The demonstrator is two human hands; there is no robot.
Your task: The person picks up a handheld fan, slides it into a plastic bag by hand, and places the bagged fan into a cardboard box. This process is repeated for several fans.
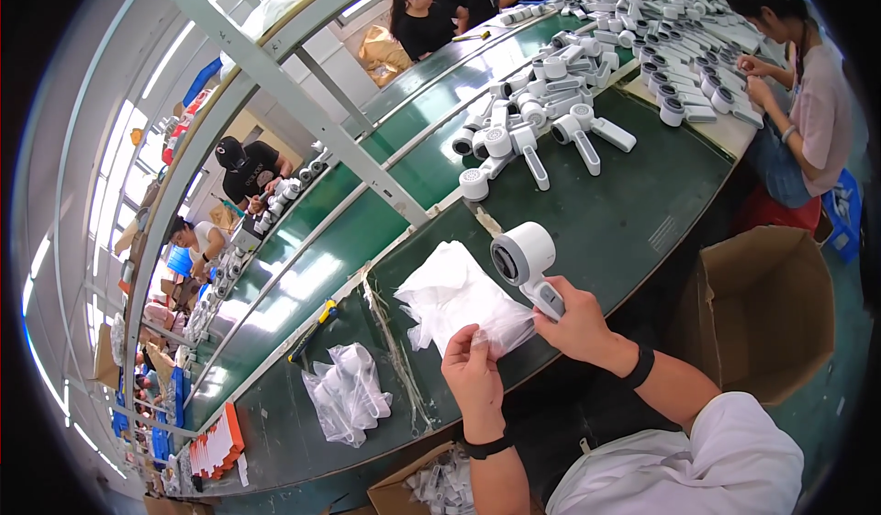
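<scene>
My right hand [585,330] is closed round the handle of a white hair-dryer-shaped device [529,247], which has a round drum head and a dark recessed face turned left. The fingers of my left hand [473,377] pinch the near edge of a thin clear plastic bag [500,333]. That bag lies over a stack of white translucent bags [448,281] on the dark green table [633,212]. The device is above the stack's right side, outside the bag. Farther left on the table are some bagged devices [349,394].
Many similar devices [541,102] are heaped at the far side. A metal frame post [303,93] and a green conveyor [312,267] run along the left. A yellow-and-black tool [314,330] lies there. An open carton [766,322] stands right. A co-worker [817,102] sits far right.
</scene>
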